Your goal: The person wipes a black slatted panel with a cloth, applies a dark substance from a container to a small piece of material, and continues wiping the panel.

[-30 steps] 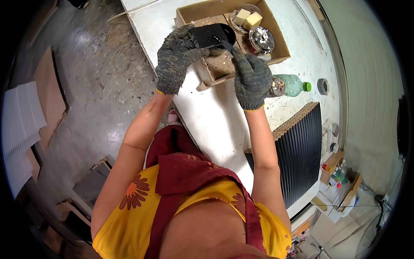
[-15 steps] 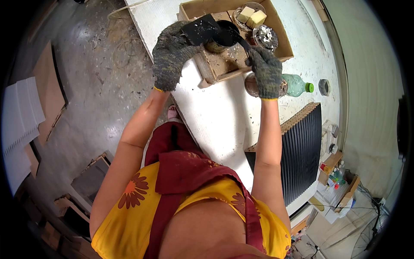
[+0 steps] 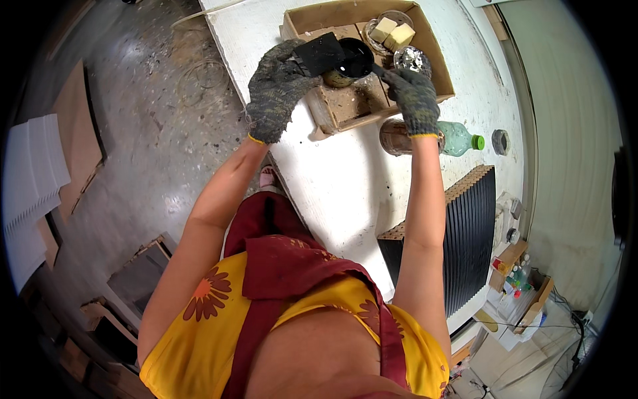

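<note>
My left hand point(image 3: 274, 86), in a dark knitted work glove, is closed on the edge of a flat black square piece point(image 3: 319, 54). The piece is held over the left part of a shallow cardboard box, tilted, beside a round black-coated cup point(image 3: 355, 58). Beneath them a tin point(image 3: 339, 80) partly shows. My right hand point(image 3: 413, 93), gloved alike, has its fingers closed just right of the cup. What those fingers grip is dark and mostly covered by the glove, so its kind cannot be made out.
The cardboard box point(image 3: 435, 40) also holds yellowish blocks point(image 3: 392, 33) in a dish and a paint-flecked round container point(image 3: 412, 60). On the white table point(image 3: 319, 179) lie a brownish jar point(image 3: 395, 137), a green-capped bottle point(image 3: 458, 138), a tape roll point(image 3: 500, 141) and stacked black strips point(image 3: 468, 233).
The black square piece and my left hand have shifted slightly right. My right hand has moved a little up and right, and the round black cup now faces more toward me.
</note>
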Tool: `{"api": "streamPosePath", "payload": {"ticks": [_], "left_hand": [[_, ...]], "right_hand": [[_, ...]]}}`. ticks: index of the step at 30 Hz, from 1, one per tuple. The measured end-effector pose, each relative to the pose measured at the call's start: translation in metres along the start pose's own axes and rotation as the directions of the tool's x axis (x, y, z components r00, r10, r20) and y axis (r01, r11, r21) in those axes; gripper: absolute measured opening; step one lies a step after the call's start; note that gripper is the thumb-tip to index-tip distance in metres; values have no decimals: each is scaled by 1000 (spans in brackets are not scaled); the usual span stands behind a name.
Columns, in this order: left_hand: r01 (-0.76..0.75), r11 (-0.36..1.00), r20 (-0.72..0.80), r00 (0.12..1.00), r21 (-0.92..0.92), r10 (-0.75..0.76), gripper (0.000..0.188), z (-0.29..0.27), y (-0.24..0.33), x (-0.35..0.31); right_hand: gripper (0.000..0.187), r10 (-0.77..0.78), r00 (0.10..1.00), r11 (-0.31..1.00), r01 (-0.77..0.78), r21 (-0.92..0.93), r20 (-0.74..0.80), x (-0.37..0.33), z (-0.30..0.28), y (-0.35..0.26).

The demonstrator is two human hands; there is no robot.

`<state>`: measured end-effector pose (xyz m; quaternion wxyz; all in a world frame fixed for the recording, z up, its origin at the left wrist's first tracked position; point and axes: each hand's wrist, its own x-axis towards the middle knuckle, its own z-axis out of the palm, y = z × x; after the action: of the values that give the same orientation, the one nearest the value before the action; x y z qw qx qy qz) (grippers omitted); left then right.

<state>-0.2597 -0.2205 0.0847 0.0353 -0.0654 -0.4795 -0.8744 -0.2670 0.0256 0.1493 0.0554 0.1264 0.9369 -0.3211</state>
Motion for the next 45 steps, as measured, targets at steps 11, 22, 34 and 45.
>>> {"api": "streamPosePath", "payload": {"ticks": [11, 22, 34, 45], "left_hand": [[112, 994, -36, 993, 13, -111, 63, 28, 11, 4], [23, 998, 0, 1000, -52, -23, 61, 20, 3, -4], [10, 1000, 6, 1000, 8, -10, 57, 32, 17, -8], [10, 1000, 32, 999, 11, -10, 59, 24, 4, 0]], "right_hand": [[20, -782, 575, 622, 691, -367, -243, -43, 30, -11], [18, -19, 987, 732, 122, 671, -159, -64, 47, -37], [19, -41, 976, 778, 165, 606, -214, -66, 48, -44], [24, -110, 905, 823, 315, 472, -412, -47, 36, -18]]}}
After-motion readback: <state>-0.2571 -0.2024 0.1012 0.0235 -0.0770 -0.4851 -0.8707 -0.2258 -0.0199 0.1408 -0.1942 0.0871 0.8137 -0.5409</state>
